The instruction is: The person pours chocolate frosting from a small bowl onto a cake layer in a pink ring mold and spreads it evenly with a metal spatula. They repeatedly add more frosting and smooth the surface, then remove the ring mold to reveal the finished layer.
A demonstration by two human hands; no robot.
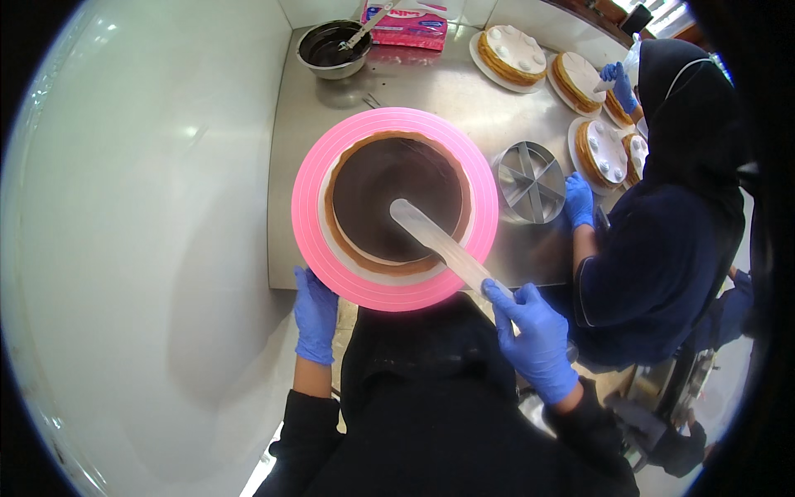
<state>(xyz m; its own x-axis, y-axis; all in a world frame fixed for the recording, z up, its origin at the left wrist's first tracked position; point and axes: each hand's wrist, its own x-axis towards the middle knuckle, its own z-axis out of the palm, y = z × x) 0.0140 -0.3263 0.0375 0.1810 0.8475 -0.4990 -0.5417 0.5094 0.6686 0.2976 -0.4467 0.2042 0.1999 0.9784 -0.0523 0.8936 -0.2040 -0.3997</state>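
Observation:
A round cake [372, 186] with a smooth dark chocolate top and a golden-brown edge sits on a white cake board. Beneath it is a pink cake turntable [313, 192]. My right hand [537, 338], in a blue glove, grips an offset-style icing spatula [444, 245], whose rounded blade tip lies over the middle of the chocolate. The blade crosses the cake's lower right edge. My left hand [315, 317], also gloved, is at the turntable's lower left rim, with some fingers hidden under it; whether it grips the rim is unclear.
A steel bowl [335, 71] of dark chocolate holds a spatula, beside a pink packet [410, 28]. A metal ring cake divider [532, 183] stands right of the turntable. Several piped cream-topped cakes [512, 53] line the steel table [435, 87]. A co-worker [658, 248] stands close at right; a wall [155, 186] bounds the left.

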